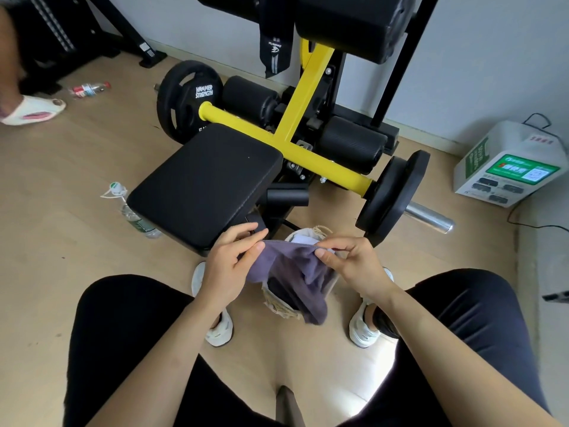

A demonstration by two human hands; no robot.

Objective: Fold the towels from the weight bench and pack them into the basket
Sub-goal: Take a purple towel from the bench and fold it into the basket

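Nearest the camera, two thighs in smooth black leggings point(123, 334) spread apart over a pale wood-look floor point(46, 272), with white trainers point(363, 331) planted either side of a small basket point(278, 305). The basket has a coarse straw-coloured weave with a pale cloth lining, and it stands on the floor between the feet. A soft, fleecy grey-purple towel point(295, 278) hangs over the basket's mouth, sagging in loose folds. The left hand point(229, 263) pinches the towel's top hem between thumb and fingertips. The right hand point(348, 263) pinches the same hem a little further along, so the edge runs taut between them. Something white and folded point(303, 239) shows inside the basket at its far rim.

Beyond the hands sits the weight bench's seat pad point(203, 186), a rounded rectangle of matte black vinyl with a stitched border. A clear plastic bottle point(135, 217) with a green cap leans beside its left edge. Behind it, glossy yellow steel tubing point(295, 118) crosses between round black weight plates point(184, 100) and cylindrical foam rollers point(351, 143). A boxy white unit point(511, 167) with a green panel stands by the wall at the right.
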